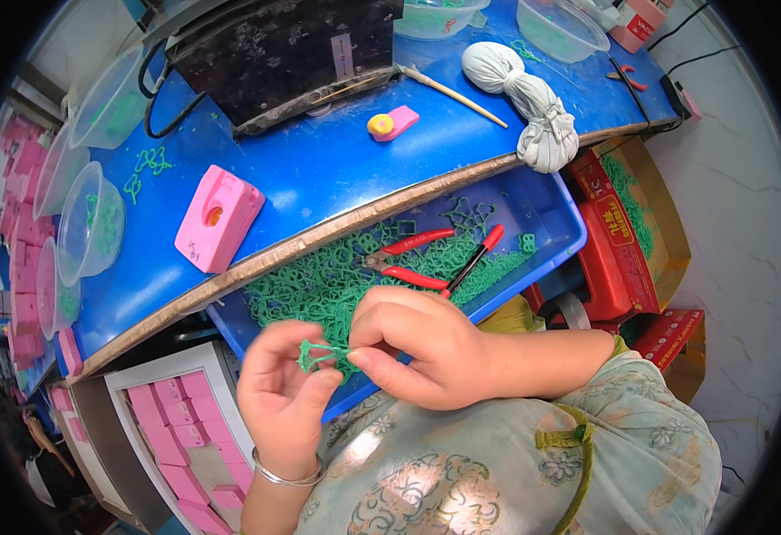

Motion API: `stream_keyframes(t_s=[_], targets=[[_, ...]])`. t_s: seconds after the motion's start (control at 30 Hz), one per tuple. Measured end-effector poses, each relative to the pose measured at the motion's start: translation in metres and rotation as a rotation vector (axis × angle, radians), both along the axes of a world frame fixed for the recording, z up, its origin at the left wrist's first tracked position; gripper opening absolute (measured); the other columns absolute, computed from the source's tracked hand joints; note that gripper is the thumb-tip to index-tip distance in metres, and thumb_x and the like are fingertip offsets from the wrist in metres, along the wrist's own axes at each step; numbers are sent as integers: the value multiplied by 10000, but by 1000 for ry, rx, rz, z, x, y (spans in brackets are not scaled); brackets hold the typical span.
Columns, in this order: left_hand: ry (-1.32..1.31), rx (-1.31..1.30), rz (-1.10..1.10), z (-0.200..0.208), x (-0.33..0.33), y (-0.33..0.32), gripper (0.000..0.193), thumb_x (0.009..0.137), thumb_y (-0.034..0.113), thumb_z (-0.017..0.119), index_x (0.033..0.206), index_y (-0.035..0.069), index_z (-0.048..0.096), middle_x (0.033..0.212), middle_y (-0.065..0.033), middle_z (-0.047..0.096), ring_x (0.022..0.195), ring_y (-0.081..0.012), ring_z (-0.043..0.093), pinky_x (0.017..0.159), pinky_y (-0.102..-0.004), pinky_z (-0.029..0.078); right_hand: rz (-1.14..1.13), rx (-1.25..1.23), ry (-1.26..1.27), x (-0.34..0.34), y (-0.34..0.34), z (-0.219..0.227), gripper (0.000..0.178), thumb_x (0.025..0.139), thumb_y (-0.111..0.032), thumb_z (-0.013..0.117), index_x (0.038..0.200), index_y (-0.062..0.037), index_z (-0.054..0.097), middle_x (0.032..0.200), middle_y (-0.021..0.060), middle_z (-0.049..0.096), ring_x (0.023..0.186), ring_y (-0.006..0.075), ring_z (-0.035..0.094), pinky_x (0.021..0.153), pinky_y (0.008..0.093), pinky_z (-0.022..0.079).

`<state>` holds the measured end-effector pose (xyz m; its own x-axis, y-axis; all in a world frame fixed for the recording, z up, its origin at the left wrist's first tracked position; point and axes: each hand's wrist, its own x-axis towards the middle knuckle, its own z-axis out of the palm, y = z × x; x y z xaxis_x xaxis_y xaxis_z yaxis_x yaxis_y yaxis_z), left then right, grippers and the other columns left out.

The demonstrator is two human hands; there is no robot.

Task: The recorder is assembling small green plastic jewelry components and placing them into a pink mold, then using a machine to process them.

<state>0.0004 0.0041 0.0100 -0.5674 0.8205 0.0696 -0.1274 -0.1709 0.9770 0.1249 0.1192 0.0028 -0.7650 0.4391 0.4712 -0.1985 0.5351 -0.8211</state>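
My left hand [281, 392], with a bangle at its wrist, pinches a small green openwork piece [317, 353] between thumb and fingers. The thumb and forefinger of my right hand [421, 346] are closed on the other end of this same piece. Both hands are over the near side of a blue tray [546, 205]. A heap of small green openwork pieces [305, 285] fills much of the tray. On the heap, just beyond my right hand, lie cutting pliers [417, 242] with red handles. Beside them is a slim red-and-black tool [474, 261].
The blue bench [319, 169] carries a pink block [221, 218], a dark machine [283, 67], a brush [457, 96], a tied white cloth bundle [524, 102] and clear bowls [91, 223]. A carton [649, 214] holds green pieces at right. Pink blocks [172, 419] fill a white-framed drawer at lower left.
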Motion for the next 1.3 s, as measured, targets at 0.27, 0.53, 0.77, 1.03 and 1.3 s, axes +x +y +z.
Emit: stream_keyframes(t_s=[0.27,0.53,0.77,1.03,1.3], targets=[[53,-30,-22,-8,6,-4,118,755,-50,635,831,-4,558,855,-78,542,750,-118,509,663,-219,419,-31,-210,-29,-2,-3,4,117,777,-45,600,874,0,552,848,70,507,693,127,484,574,237,405],[316,-47,-13,-10,7,-3,141,731,-62,650,809,-7,546,825,-75,544,728,-132,506,644,-233,405,89,-405,-69,-3,-1,7,113,773,-54,612,882,-36,591,873,36,496,710,85,454,590,207,392],[443,-12,4,-12,5,-2,147,714,-34,669,799,-7,552,776,-84,546,695,-167,514,605,-258,402,134,-425,-71,-2,1,7,118,770,-44,612,886,-39,592,875,37,487,701,82,447,593,208,387],[554,49,14,-14,2,-2,156,694,-19,668,818,-7,575,774,-86,546,685,-189,518,602,-280,408,159,-415,-20,-2,0,6,122,761,-37,610,882,-36,588,869,42,477,697,94,445,593,217,383],[549,54,13,-14,2,-3,159,691,-21,668,823,-8,580,779,-85,547,687,-192,519,612,-285,413,166,-408,-3,-3,-1,5,127,755,-28,609,880,-34,586,867,43,472,704,98,440,595,219,378]])
